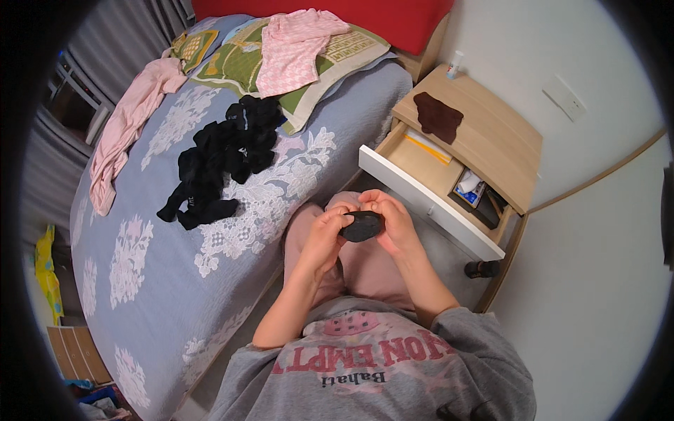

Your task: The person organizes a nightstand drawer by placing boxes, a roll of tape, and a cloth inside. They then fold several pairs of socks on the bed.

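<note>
Over my lap, I hold a small black bundle [362, 226] that looks like a folded sock. My left hand [325, 237] grips its left side with the thumb on top. My right hand [391, 223] is closed round its right side, with fingers curled at the upper edge. To the left on the bed lies a loose heap of black socks [228, 156], some with small pale marks. Just beyond my right hand, a nightstand drawer [414, 189] is pulled out.
The bed [133, 263] has a blue cover with white floral patches. Pink clothing [298, 52] lies on a green pillow [232, 67]; another pink garment [133, 119] hangs at the far edge. A brown cloth [439, 117] and white bottle [455, 64] sit on the nightstand [502, 151].
</note>
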Demonstrator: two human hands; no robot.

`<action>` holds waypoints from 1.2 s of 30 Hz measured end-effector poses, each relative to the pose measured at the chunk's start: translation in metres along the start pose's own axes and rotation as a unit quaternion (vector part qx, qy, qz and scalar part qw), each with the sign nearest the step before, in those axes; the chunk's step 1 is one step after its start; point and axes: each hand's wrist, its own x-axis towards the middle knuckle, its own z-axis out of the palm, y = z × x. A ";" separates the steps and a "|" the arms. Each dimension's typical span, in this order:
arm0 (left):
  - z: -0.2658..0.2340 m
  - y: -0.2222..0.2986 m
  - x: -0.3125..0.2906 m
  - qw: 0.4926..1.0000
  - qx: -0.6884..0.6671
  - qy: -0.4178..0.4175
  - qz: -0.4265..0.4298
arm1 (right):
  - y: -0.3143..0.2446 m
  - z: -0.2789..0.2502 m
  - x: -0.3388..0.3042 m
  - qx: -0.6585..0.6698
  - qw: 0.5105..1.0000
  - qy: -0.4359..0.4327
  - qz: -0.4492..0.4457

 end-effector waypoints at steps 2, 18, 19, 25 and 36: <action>0.010 -0.002 0.001 1.000 0.002 0.018 0.009 | -0.005 -0.003 -0.005 -0.025 0.999 0.019 -0.024; 0.065 -0.039 0.045 0.881 0.419 -0.035 0.216 | -0.039 -0.067 -0.052 -0.160 0.969 0.150 -0.112; 0.064 -0.043 0.047 0.898 0.397 -0.047 0.185 | -0.038 -0.072 -0.053 -0.061 0.985 0.136 -0.086; 0.060 -0.060 0.054 0.985 0.166 -0.055 -0.005 | -0.051 -0.085 -0.051 -0.019 0.992 0.126 -0.028; 0.065 -0.065 0.061 0.988 -0.090 -0.108 -0.061 | -0.055 -0.103 -0.041 0.118 0.985 0.118 -0.045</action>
